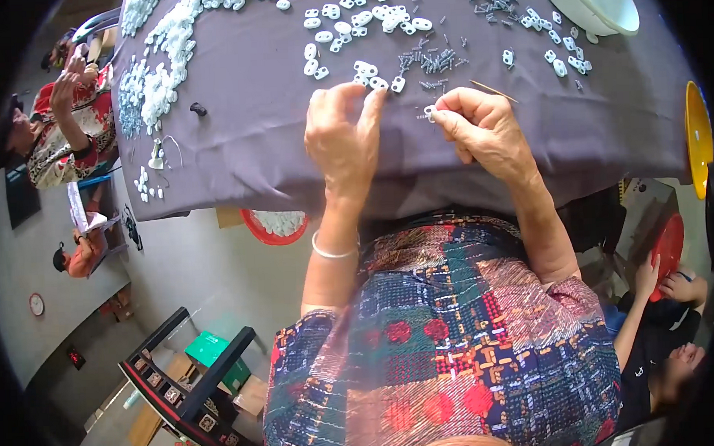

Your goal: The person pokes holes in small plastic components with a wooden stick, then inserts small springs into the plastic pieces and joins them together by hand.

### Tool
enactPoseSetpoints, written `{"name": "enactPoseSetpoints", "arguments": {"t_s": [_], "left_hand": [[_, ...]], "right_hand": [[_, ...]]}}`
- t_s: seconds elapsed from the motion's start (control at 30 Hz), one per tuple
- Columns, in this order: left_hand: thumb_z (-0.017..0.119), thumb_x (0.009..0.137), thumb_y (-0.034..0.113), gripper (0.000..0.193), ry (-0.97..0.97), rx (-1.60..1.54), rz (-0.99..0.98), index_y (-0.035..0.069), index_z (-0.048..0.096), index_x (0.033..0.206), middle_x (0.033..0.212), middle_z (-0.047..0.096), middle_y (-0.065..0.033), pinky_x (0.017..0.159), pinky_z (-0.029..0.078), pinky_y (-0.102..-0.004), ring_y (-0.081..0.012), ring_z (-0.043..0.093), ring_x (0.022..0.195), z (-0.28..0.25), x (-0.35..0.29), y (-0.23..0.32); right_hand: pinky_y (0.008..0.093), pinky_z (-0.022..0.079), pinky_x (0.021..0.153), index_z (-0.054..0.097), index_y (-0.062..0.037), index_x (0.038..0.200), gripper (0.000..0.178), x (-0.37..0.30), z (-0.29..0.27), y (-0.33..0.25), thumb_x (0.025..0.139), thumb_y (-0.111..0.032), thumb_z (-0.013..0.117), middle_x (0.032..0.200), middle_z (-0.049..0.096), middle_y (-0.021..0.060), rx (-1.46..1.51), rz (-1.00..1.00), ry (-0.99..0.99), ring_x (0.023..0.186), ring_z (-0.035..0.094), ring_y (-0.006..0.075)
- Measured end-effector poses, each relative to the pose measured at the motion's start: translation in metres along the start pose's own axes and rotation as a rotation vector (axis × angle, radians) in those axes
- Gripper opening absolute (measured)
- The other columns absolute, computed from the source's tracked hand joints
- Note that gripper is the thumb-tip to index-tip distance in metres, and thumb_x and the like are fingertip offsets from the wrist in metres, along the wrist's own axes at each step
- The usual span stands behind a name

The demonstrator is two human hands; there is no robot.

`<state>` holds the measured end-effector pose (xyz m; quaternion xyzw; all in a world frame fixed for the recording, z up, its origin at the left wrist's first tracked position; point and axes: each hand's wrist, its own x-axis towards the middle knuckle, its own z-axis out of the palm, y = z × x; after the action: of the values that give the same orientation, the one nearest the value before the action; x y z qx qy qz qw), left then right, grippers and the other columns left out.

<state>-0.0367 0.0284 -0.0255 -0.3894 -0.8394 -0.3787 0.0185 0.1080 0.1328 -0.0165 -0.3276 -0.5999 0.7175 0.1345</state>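
My right hand [483, 128] pinches a small white plastic piece with holes [430, 112] between thumb and fingertips, just above the cloth. A thin grey spring-like or screw-like bit [421, 117] shows beside that piece. My left hand [342, 137] is over the cloth with thumb and fingers apart, nothing visible between them. Right by its thumb tip lies another white oval piece [379, 82], touching or nearly so. One more white piece [398, 85] lies between my hands. Beyond them is a loose heap of small grey screws [438, 60].
A dark cloth [252, 156] covers the table. White pieces [170, 56] are piled at the left; a white bowl [593, 6] stands far right. A thin wooden stick [492, 91] lies near my right hand. A red basin [277, 226] sits below the edge. Other people are at both sides.
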Motion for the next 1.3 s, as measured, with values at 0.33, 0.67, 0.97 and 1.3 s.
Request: {"name": "enactPoseSetpoints", "arguments": {"t_s": [0.33,0.67,0.97,1.3], "left_hand": [[0.072,0.067,0.014,0.018,0.003,0.117,0.285,0.009,0.061,0.081,0.078,0.058,-0.0051,0.066,0.045,-0.0374,-0.0239,0.054,0.077,0.012,0.017,-0.001],[0.066,0.078,0.005,0.013,-0.084,-0.662,-0.298,0.001,0.061,0.089,0.080,0.063,-0.0055,0.061,0.048,-0.0236,-0.0159,0.062,0.072,-0.007,-0.004,0.005],[0.064,0.081,0.005,0.016,-0.420,-1.100,-0.693,-0.001,0.062,0.096,0.087,0.066,-0.0111,0.055,0.051,-0.0216,-0.0193,0.066,0.076,-0.020,-0.020,0.007],[0.062,0.082,0.006,0.021,-0.441,-1.272,-0.749,-0.003,0.060,0.101,0.089,0.065,-0.0129,0.054,0.052,-0.0229,-0.0214,0.066,0.077,-0.019,-0.020,-0.003]], "right_hand": [[0.0174,0.030,0.036,0.060,-0.0012,0.086,0.012,0.000,-0.001,0.003,0.085,-0.013,0.060,0.060,0.052,-0.0014,0.003,-0.028,0.001,0.041,0.043,0.0025],[0.0174,0.031,0.037,0.060,-0.0010,0.085,0.011,0.000,-0.002,0.003,0.085,-0.012,0.059,0.061,0.052,-0.0013,0.008,-0.045,-0.002,0.042,0.043,0.0027],[0.0171,0.031,0.038,0.060,-0.0002,0.085,0.013,-0.001,-0.002,0.000,0.085,-0.013,0.059,0.061,0.051,-0.0015,-0.058,-0.052,-0.036,0.043,0.042,0.0025],[0.0167,0.030,0.040,0.060,-0.0008,0.085,0.010,-0.004,0.006,-0.012,0.085,-0.011,0.060,0.060,0.049,-0.0043,-0.109,-0.177,-0.014,0.047,0.042,0.0006]]}}
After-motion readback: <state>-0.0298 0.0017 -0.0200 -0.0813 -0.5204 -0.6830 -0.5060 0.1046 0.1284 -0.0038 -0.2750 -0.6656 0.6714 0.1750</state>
